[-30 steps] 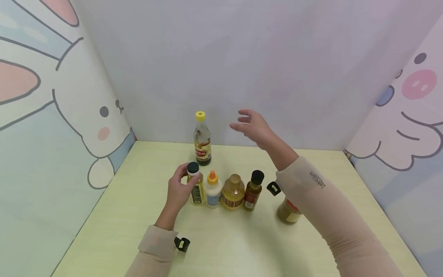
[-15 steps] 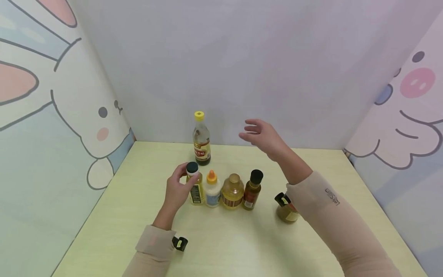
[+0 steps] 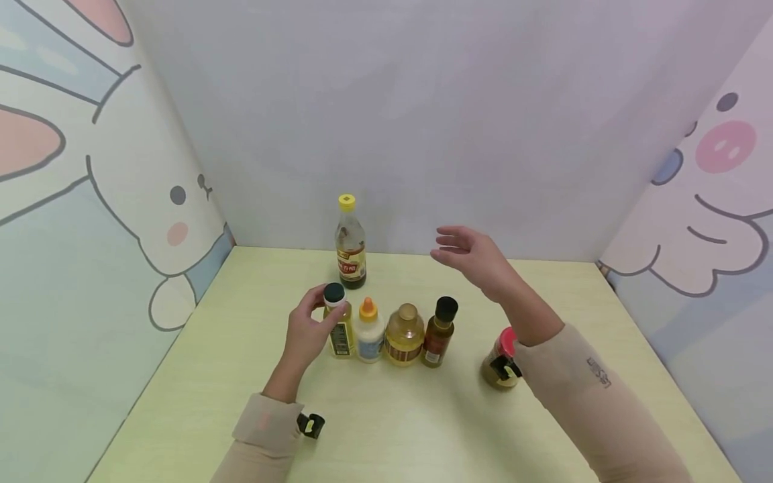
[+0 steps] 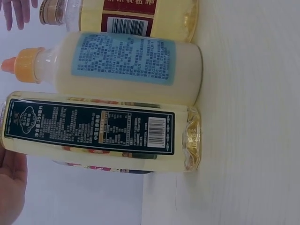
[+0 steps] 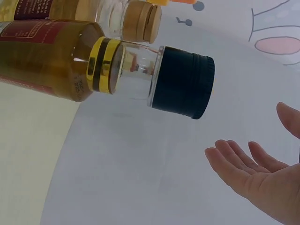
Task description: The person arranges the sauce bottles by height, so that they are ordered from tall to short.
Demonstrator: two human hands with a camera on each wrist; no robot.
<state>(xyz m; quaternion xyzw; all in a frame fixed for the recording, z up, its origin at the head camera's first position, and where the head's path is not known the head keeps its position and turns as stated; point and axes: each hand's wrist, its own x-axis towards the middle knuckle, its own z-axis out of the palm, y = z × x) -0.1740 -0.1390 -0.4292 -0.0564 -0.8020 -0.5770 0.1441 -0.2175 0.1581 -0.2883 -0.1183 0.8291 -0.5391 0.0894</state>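
My left hand (image 3: 309, 329) grips the upper part of a dark-capped oil bottle (image 3: 341, 339), which stands upright at the left end of a row. In the left wrist view this oil bottle (image 4: 89, 126) shows a dark label with a barcode. Beside it stand a white squeeze bottle (image 3: 369, 341) with an orange nozzle, a round yellow oil bottle (image 3: 403, 337), and a black-capped brown bottle (image 3: 437, 339). My right hand (image 3: 477, 258) hovers behind and right of the row, fingers loosely extended, holding nothing. In the right wrist view the black cap (image 5: 183, 82) is apart from its fingertips.
A yellow-capped vinegar bottle (image 3: 351, 251) stands behind the row, near the back wall (image 3: 386, 121). At the right, a red-lidded jar (image 3: 492, 362) is partly covered by the black wrist camera and sleeve. Everything stands on a pale yellow table (image 3: 386, 429).
The right hand has moved right and down, toward me, and more of the red-lidded jar shows. The left hand keeps its hold on the dark-capped oil bottle, which stays in place.
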